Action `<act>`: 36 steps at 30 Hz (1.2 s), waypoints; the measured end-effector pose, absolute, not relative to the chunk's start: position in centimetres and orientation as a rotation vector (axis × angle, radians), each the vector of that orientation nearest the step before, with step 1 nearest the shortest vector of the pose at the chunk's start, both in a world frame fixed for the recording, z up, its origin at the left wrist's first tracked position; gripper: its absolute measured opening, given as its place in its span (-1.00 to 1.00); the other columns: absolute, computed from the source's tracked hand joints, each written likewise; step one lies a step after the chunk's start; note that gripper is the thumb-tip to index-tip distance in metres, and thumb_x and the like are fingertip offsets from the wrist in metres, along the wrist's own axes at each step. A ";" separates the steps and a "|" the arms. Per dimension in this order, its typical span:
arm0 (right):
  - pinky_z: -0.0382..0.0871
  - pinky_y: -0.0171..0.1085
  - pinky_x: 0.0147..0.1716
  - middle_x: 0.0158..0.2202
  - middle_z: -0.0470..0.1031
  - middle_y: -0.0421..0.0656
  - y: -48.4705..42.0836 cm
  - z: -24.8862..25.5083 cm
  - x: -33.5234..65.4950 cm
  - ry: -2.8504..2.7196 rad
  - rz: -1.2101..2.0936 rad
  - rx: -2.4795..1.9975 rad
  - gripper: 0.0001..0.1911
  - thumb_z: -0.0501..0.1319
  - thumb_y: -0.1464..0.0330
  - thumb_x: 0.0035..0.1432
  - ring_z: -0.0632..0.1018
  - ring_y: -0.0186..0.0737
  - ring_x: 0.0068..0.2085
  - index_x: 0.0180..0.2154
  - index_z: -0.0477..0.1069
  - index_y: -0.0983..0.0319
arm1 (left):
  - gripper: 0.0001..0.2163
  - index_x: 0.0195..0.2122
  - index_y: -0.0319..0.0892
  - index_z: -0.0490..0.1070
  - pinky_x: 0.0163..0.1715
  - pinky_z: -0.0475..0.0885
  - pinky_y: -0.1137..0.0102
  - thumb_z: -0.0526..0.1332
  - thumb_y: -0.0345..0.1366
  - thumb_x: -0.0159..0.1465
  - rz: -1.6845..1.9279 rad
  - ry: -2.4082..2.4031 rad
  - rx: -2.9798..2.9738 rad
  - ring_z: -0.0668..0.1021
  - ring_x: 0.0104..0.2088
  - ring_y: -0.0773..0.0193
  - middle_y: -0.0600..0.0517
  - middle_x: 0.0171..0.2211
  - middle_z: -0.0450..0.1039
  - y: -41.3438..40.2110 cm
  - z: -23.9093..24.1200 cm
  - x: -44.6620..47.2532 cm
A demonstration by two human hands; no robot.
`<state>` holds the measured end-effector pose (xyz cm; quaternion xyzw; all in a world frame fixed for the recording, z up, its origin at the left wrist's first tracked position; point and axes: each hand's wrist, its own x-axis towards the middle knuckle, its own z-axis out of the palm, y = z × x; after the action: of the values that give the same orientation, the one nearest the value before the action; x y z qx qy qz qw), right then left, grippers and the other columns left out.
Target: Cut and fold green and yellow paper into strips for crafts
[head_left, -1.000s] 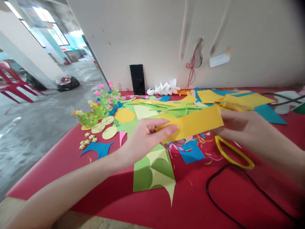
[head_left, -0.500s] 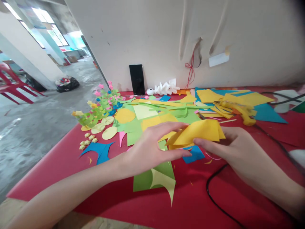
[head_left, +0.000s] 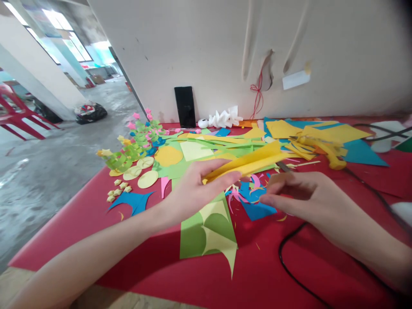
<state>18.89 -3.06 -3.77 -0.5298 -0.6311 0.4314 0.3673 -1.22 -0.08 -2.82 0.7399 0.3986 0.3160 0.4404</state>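
Note:
My left hand [head_left: 193, 191] is closed on one end of a folded yellow paper [head_left: 254, 159], thumb on top, holding it above the red table cover [head_left: 80, 223]. The paper slants up to the right over the scraps. My right hand [head_left: 299, 195] hovers just right of it, apart from the paper, with thumb and fingers loosely spread and nothing in them. Under both hands lie a blue paper scrap [head_left: 257, 209] and thin pink and yellow trimmings. A green sheet with round cut-outs [head_left: 206, 234] lies below my left hand.
A black cable [head_left: 289, 262] loops at the front right. A yellow glue gun [head_left: 322, 149] rests on yellow and blue sheets at the right. Green paper spirals [head_left: 128, 150], pale circles [head_left: 148, 178], a black phone [head_left: 185, 106] and white folded paper [head_left: 225, 118] stand further back.
The yellow paper was bunched between both hands; now my right hand has let go and drawn back, and my left hand alone holds it folded flat and raised.

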 end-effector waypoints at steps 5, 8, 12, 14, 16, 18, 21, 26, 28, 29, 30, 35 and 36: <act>0.34 -0.36 -0.46 -0.39 0.50 -0.21 -3.0 -3.7 19.1 -1.582 1.203 -1.314 -0.69 0.28 0.14 -0.10 0.48 -0.23 -0.39 -0.30 0.45 0.15 | -0.72 -0.16 -0.16 0.42 -0.11 0.41 0.43 0.28 -0.30 0.08 0.868 0.974 1.939 0.48 -0.09 0.24 0.04 -0.13 0.47 0.0 -3.0 -1.0; 0.32 -0.36 -0.49 -0.40 0.47 -0.21 -2.8 -3.7 19.3 -1.606 1.120 -1.418 -0.71 0.22 0.13 -0.03 0.48 -0.20 -0.35 -0.27 0.42 0.15 | -0.66 -0.13 -0.17 0.40 -0.10 0.41 0.41 0.32 -0.33 0.03 0.848 0.967 2.038 0.47 -0.08 0.23 0.02 -0.12 0.47 -0.1 -3.2 -0.9; 0.35 -0.37 -0.48 -0.42 0.45 -0.23 -2.7 -3.8 19.1 -1.599 1.137 -1.390 -0.68 0.25 0.18 -0.06 0.49 -0.23 -0.35 -0.22 0.40 0.14 | -0.69 -0.16 -0.16 0.41 -0.13 0.42 0.40 0.30 -0.26 0.05 0.819 0.974 2.085 0.49 -0.11 0.22 0.02 -0.15 0.49 -0.2 -3.3 -0.9; 0.35 -0.39 -0.54 -0.44 0.45 -0.25 -2.7 -4.0 18.9 -1.625 1.117 -1.347 -0.61 0.31 0.19 -0.15 0.48 -0.27 -0.43 -0.21 0.39 0.12 | -0.72 -0.17 -0.15 0.42 -0.15 0.42 0.40 0.30 -0.32 0.05 0.811 0.984 2.093 0.49 -0.13 0.23 0.04 -0.16 0.49 -0.1 -3.4 -0.9; 0.36 -0.40 -0.57 -0.39 0.46 -0.25 -2.7 -4.2 18.8 -1.650 1.063 -1.320 -0.54 0.36 0.21 -0.22 0.49 -0.28 -0.45 -0.20 0.37 0.09 | -0.72 -0.18 -0.15 0.41 -0.15 0.42 0.41 0.29 -0.39 0.05 0.811 0.980 2.103 0.50 -0.14 0.25 0.04 -0.17 0.48 0.0 -3.6 -0.9; 0.40 -0.39 -0.55 -0.31 0.47 -0.23 -2.8 -4.4 18.6 -1.659 1.028 -1.313 -0.54 0.37 0.23 -0.23 0.51 -0.27 -0.41 -0.20 0.36 0.07 | -0.73 -0.19 -0.17 0.41 -0.14 0.40 0.43 0.28 -0.41 0.04 0.829 0.965 2.110 0.50 -0.16 0.27 0.05 -0.18 0.49 0.0 -3.7 -0.9; 0.46 -0.32 -0.40 -0.25 0.49 -0.21 -2.8 -4.5 18.4 -1.685 0.987 -1.314 -0.56 0.38 0.25 -0.23 0.53 -0.21 -0.31 -0.22 0.37 0.08 | -0.83 -0.23 -0.17 0.44 -0.22 0.40 0.48 0.23 -0.35 0.12 0.823 0.979 2.093 0.51 -0.22 0.31 0.06 -0.24 0.51 0.0 -3.6 -0.8; 0.49 -0.26 -0.30 -0.23 0.52 -0.21 -2.7 -4.7 18.3 -1.676 1.078 -1.252 -0.61 0.34 0.29 -0.17 0.53 -0.17 -0.24 -0.19 0.42 0.09 | -0.80 -0.33 -0.20 0.47 -0.38 0.39 0.48 0.10 -0.22 0.23 0.758 1.091 2.082 0.52 -0.35 0.31 0.05 -0.33 0.53 -0.2 -3.2 -0.7; 0.48 -0.24 -0.24 -0.22 0.53 -0.21 -2.6 -4.8 18.5 -1.660 1.181 -1.205 -0.66 0.31 0.31 -0.11 0.54 -0.17 -0.22 -0.19 0.44 0.09 | -0.81 -0.32 -0.19 0.48 -0.35 0.39 0.45 0.14 -0.21 0.20 0.771 1.116 2.092 0.52 -0.32 0.28 0.05 -0.31 0.54 -0.3 -3.3 -0.8; 0.48 -0.23 -0.23 -0.22 0.53 -0.21 -2.6 -4.8 18.6 -1.662 1.207 -1.196 -0.65 0.31 0.32 -0.11 0.54 -0.17 -0.22 -0.19 0.45 0.09 | -0.83 -0.32 -0.18 0.47 -0.33 0.39 0.45 0.16 -0.22 0.19 0.788 1.119 2.098 0.53 -0.31 0.27 0.05 -0.30 0.54 -0.3 -3.3 -0.9; 0.48 -0.24 -0.24 -0.21 0.53 -0.22 -2.6 -4.8 18.8 -1.666 1.224 -1.197 -0.64 0.31 0.34 -0.12 0.54 -0.16 -0.22 -0.18 0.45 0.07 | -0.84 -0.30 -0.17 0.47 -0.30 0.40 0.44 0.17 -0.23 0.17 0.810 1.113 2.103 0.53 -0.30 0.27 0.06 -0.28 0.53 -0.3 -3.4 -0.9; 0.47 -0.33 -0.25 -0.24 0.54 -0.28 -2.6 -4.4 19.0 -1.561 1.340 -1.174 -0.70 0.30 0.33 -0.07 0.55 -0.24 -0.24 -0.20 0.48 -0.02 | -0.86 -0.28 -0.16 0.45 -0.28 0.39 0.46 0.21 -0.28 0.14 0.858 1.098 2.117 0.52 -0.31 0.31 0.08 -0.28 0.52 -0.3 -3.4 -0.9; 0.46 -0.34 -0.23 -0.25 0.55 -0.29 -2.6 -4.3 18.9 -1.525 1.369 -1.153 -0.73 0.29 0.32 -0.06 0.55 -0.26 -0.24 -0.22 0.49 -0.02 | -0.85 -0.28 -0.17 0.45 -0.29 0.39 0.47 0.20 -0.26 0.15 0.849 1.100 2.115 0.51 -0.32 0.31 0.08 -0.29 0.52 -0.4 -3.4 -0.9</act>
<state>18.90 -2.61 -4.35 -0.4525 -0.5985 0.5374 0.3849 -0.87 -0.41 -3.40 0.7971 0.4144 0.3201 0.3008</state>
